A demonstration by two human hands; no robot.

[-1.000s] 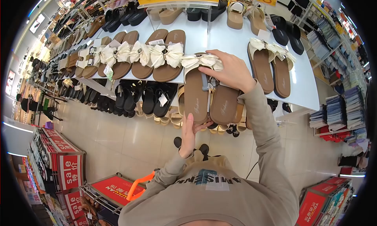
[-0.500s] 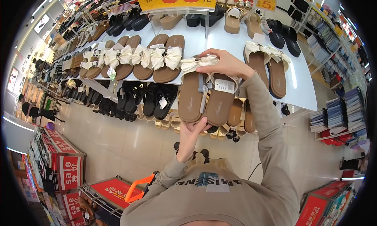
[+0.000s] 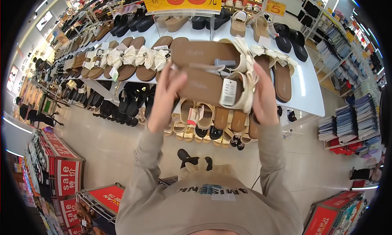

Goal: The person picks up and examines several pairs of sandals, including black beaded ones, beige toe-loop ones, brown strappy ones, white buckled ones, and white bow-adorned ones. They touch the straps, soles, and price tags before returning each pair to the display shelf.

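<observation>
A pair of brown slide sandals (image 3: 204, 83) with cream bow straps is held sideways in front of me, above the shelf edge. Their soles face up toward me, and a white barcode tag (image 3: 229, 91) hangs over the lower one. My left hand (image 3: 166, 92), a little smeared by motion, grips the heel ends on the left. At the strap end, my right hand (image 3: 265, 96) presses against the bows from the right, with some fingers hidden behind them. A clear plastic tie joins the two sandals.
A white display table (image 3: 304, 88) carries rows of sandals, including another cream-bow pair (image 3: 282, 82) at right. More footwear fills the lower shelf (image 3: 220, 120). A yellow price sign (image 3: 183, 0) stands at the back. Folded jeans (image 3: 355, 116) lie right; a red-panelled cart (image 3: 106, 196) stands lower left.
The sandals have turned from upright to sideways, straps now to the right. My left hand rose to the heel ends on the left; my right hand shifted from the strap top to the right side.
</observation>
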